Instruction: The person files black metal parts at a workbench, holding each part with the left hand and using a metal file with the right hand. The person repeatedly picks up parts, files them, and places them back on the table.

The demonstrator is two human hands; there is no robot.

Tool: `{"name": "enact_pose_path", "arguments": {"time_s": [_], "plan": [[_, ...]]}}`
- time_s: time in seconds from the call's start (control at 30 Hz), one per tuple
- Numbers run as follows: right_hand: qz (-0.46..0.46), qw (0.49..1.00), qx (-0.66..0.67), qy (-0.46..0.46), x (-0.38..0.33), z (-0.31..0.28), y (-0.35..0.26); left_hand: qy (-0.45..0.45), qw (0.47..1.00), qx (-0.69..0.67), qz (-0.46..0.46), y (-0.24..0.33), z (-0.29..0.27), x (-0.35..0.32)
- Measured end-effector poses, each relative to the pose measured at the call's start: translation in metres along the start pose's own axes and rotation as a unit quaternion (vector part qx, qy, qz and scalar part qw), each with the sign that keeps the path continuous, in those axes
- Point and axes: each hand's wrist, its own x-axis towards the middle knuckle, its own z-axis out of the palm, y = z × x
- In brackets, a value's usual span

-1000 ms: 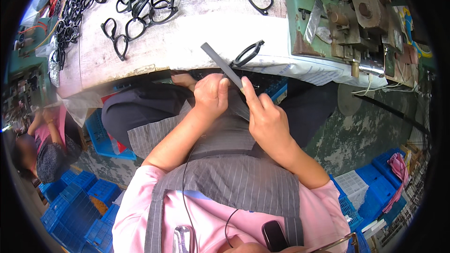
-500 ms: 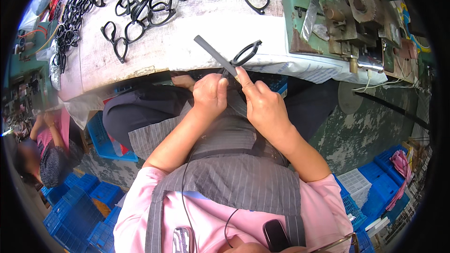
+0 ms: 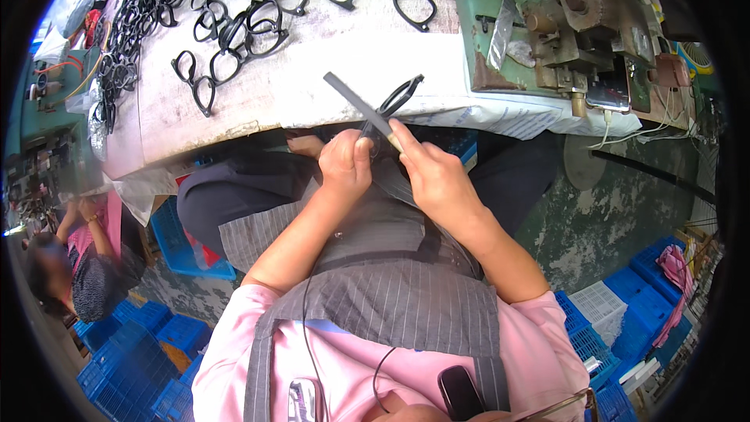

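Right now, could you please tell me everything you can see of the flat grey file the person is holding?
The flat grey file is a long, narrow, straight strip, dull grey and metal-looking. It slants from upper left down to lower right, its free end over the white table edge. The right hand grips its lower end, forefinger laid along it. It crosses a black spectacle frame that the left hand holds. Whether it has a handle is hidden.

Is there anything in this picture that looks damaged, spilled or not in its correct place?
Nothing stands out. The left hand holds a black eyeglass frame while the right hand holds a flat grey file against it. More black frames lie loosely scattered on the white-covered bench, none visibly broken.
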Motion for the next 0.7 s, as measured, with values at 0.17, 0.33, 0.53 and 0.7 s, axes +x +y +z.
{"name": "enact_pose_path", "arguments": {"time_s": [0.17, 0.33, 0.53, 0.7], "plan": [[0.028, 0.984, 0.164, 0.067, -0.016, -0.030, -0.005, -0.016, 0.965, -0.190, -0.178, -0.007, -0.003, -0.006], [0.127, 0.935, 0.305, 0.129, -0.017, -0.041, 0.003, -0.059, 0.981, -0.145, -0.117, -0.005, -0.023, -0.007], [0.155, 0.930, 0.321, 0.091, -0.021, -0.027, 0.004, -0.135, 0.989, 0.021, -0.051, 0.013, -0.058, 0.006], [0.124, 0.949, 0.278, 0.076, -0.027, -0.023, 0.004, 0.025, 0.990, 0.116, -0.077, -0.011, -0.091, 0.052]]}}
